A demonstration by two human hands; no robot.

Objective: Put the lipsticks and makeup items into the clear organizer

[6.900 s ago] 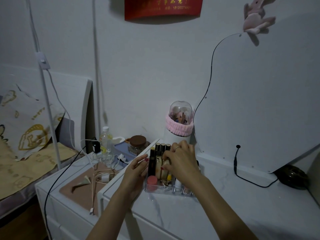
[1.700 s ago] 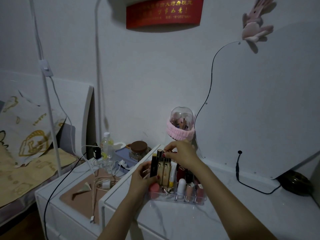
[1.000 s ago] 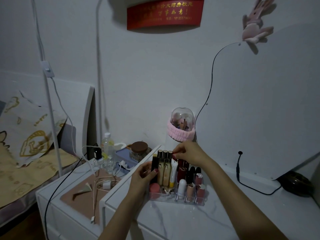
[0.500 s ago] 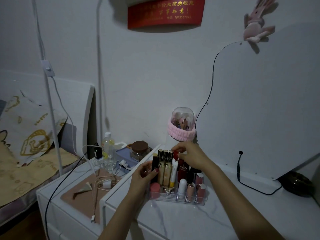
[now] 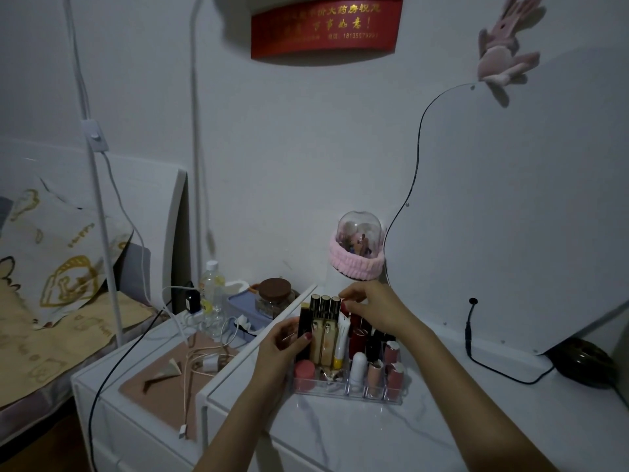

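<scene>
The clear organizer (image 5: pixel 347 386), a rectangular tray of transparent hard plastic with small square cells along its front, stood on the white marbled worktop (image 5: pixel 425 424) near its left edge. The left hand (image 5: pixel 277 349) was against the organizer's left side, its fingers (image 5: pixel 299 337) curled round a tall dark tube (image 5: pixel 303 323) standing at that edge. The right hand (image 5: pixel 377 306) was over the back row, its fingers pinching a small red item (image 5: pixel 344 306) (too small to identify with certainty). Three slim tubes with dark caps (image 5: pixel 325 301) stood upright side by side at the back; two showed pale beige bodies. One white tube with a yellow cap (image 5: pixel 341 342) stood beside them. In the front row stood one white rounded lipstick (image 5: pixel 358 367) and two pink cylindrical ones, plus one round pink-capped pot (image 5: pixel 304 369) at the left. Darker red lipsticks behind could not be counted.
</scene>
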